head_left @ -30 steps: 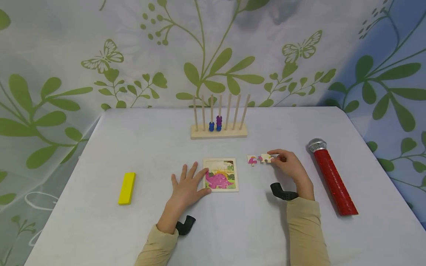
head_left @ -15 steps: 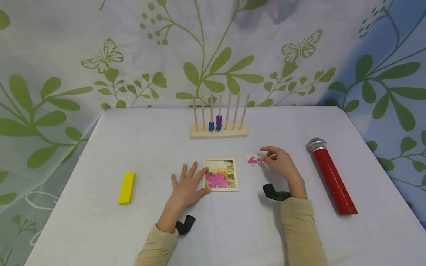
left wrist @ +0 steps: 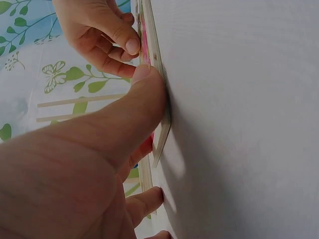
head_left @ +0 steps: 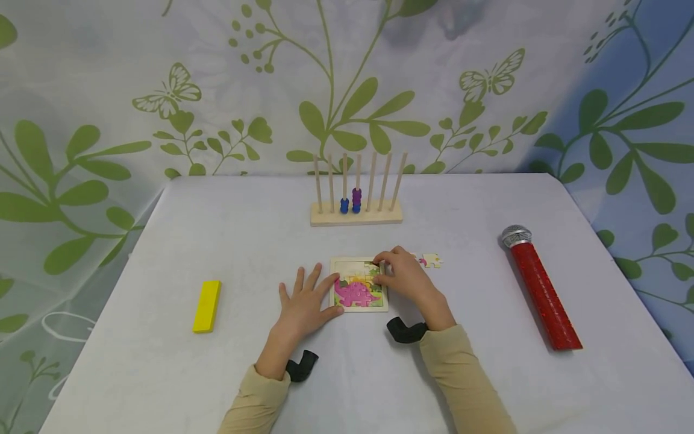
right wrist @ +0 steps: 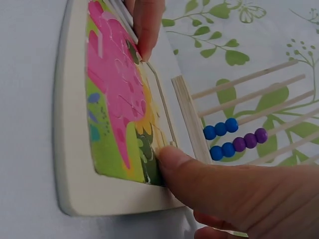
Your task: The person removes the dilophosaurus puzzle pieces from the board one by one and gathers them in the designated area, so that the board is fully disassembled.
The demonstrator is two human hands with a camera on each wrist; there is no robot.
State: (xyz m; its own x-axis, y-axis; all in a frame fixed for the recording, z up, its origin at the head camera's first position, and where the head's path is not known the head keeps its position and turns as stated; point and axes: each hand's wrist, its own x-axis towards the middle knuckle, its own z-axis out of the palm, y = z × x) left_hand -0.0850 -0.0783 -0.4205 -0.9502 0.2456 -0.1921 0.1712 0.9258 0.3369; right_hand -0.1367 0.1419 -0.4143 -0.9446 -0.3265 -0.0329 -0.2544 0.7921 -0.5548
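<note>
1. My fingers: those of my left hand (head_left: 302, 310) are spread and unclenched, grasping nothing, the index fingertip on the left side of a pale wooden frame (head_left: 333, 266) and the thumb at its near left corner. Those of my right hand (head_left: 411, 280) are bent at the frame's far right part, thumb and index tips apart; whether they pinch a piece there, I cannot tell.
2. Well left of my left fingers lies a yellow rectangular block (head_left: 206, 306).
3. Nearer to me than my left fingers, a beige sleeve (head_left: 256, 399) ends at the wrist, with a black wrist device (head_left: 303, 366) jutting out beside it.
4. Beyond the fingers of both hands stands a seven-rod wooden abacus (head_left: 356, 220); one rod carries three blue beads, the next two blue and three purple.
5. Between my left and right fingers, flat in the frame, is the pink dinosaur jigsaw puzzle (head_left: 355, 294).
6. Just right of my right fingers, slightly farther from me, lies a loose jigsaw piece (head_left: 432, 260).
7. Well right of my right fingers, a red microphone (head_left: 544, 295) lies slanted, its silver mesh head pointing away from me.
</note>
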